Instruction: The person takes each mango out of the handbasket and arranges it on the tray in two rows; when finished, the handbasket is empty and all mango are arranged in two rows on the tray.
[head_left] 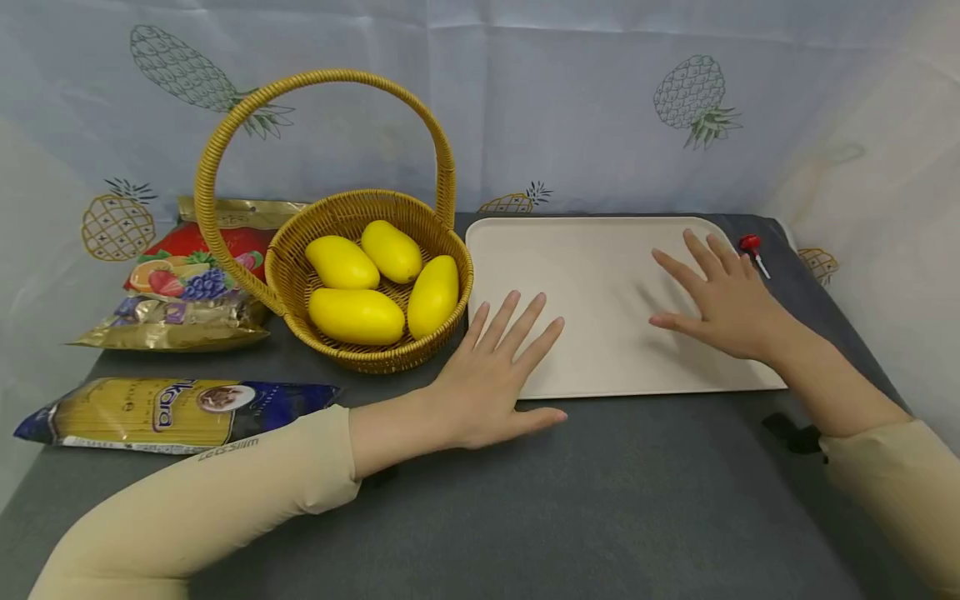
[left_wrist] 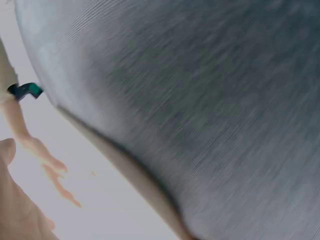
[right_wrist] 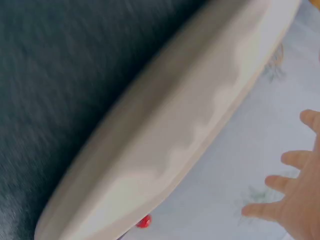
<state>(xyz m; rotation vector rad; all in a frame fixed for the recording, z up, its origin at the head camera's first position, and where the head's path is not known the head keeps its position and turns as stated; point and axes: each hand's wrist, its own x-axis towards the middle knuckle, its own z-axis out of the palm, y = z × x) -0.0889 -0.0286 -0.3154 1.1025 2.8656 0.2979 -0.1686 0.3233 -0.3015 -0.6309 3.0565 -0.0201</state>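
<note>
Where the right fingers (head_left: 678, 271) spread, the tray (head_left: 573, 267) (pale) lies below.

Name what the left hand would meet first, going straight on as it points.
The left hand would probably meet the shallow beige rectangular tray first; if it passes above, the pale pineapple-print fabric backdrop. Depth is unclear.

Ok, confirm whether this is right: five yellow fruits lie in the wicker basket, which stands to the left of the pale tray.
The count is off: the head view shows four yellow fruits, not five, in the wicker basket. It does stand to the left of the pale tray.
</note>
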